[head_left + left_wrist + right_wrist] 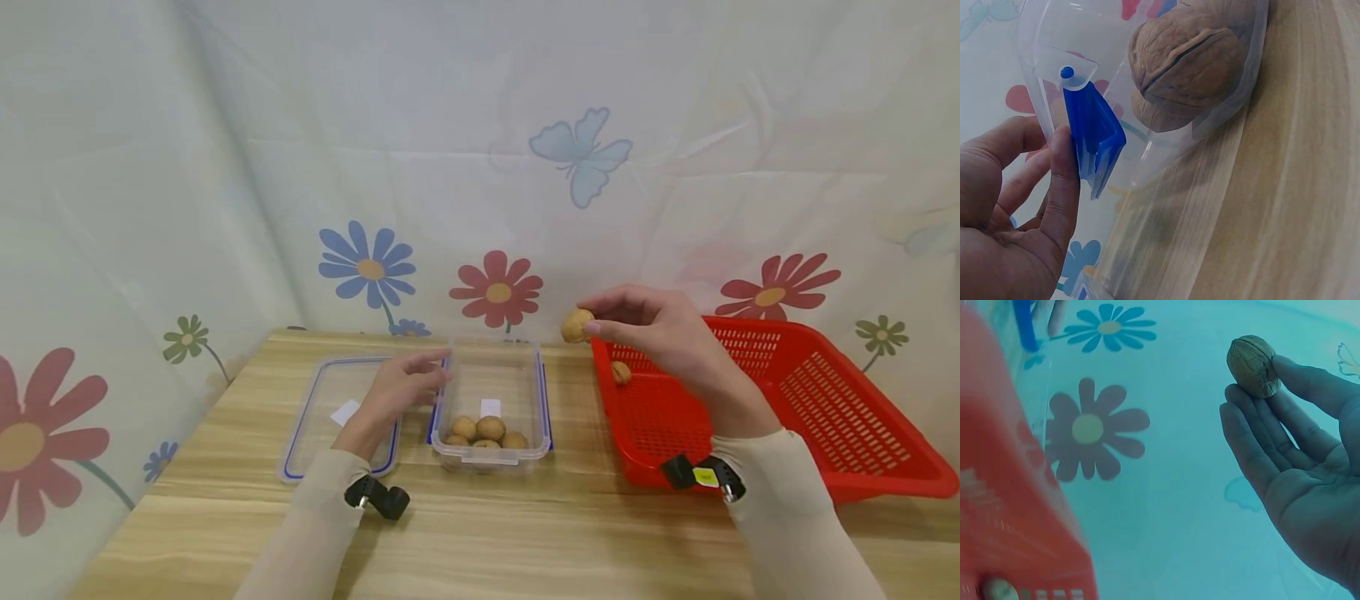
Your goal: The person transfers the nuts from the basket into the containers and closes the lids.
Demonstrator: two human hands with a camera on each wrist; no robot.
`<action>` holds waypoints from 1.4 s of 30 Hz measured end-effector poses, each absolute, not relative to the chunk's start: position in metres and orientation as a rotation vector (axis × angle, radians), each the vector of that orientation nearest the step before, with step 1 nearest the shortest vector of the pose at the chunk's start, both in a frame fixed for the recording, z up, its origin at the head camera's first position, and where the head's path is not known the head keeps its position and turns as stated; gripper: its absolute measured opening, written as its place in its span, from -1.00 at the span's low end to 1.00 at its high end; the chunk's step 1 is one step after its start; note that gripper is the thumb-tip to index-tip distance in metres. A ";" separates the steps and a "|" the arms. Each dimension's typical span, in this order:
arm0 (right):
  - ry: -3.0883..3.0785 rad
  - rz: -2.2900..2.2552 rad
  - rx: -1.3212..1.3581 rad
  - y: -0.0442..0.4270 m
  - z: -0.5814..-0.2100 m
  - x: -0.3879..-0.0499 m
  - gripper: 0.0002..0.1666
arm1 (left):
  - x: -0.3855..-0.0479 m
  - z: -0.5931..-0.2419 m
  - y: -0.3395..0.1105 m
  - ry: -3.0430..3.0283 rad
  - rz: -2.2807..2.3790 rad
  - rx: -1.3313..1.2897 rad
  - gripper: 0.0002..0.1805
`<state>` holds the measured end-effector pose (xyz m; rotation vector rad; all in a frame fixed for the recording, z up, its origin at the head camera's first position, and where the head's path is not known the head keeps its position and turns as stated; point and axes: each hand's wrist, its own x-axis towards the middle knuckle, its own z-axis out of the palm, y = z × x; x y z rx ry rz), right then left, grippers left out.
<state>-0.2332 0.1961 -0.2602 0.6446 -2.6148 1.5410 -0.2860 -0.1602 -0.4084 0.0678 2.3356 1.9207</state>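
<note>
My right hand (667,333) pinches a walnut (577,326) between thumb and fingertips, above the left rim of a red plastic basket (618,433). In the right wrist view the walnut (1252,365) sits at the fingertips. A clear plastic box (491,457) with blue side latches stands left of the basket, with several walnuts (491,429) at its near end. Loosely bent, the fingers of my left hand (401,387) are at the box's left side. The left wrist view has the thumb beside the blue latch (1094,134); firm contact is hard to tell.
A clear lid (318,433) with a blue seal lies left of the box, partly behind the left hand. Another walnut (620,372) is inside the basket near its left wall. A flower-printed cloth (450,208) hangs behind the wooden table (465,533).
</note>
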 end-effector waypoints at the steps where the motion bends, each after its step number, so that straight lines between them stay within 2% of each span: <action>1: -2.606 1.560 0.643 0.193 -0.261 -0.232 -0.58 | -0.286 -0.408 -0.160 2.334 1.922 0.074 -0.47; 23: -2.453 1.649 0.661 0.132 -0.300 -0.228 -0.62 | -0.285 -0.407 -0.161 2.331 1.939 0.106 -0.47; 42: -2.528 1.661 0.747 0.079 -0.349 -0.236 -0.70 | -0.284 -0.407 -0.161 2.338 1.927 0.121 -0.45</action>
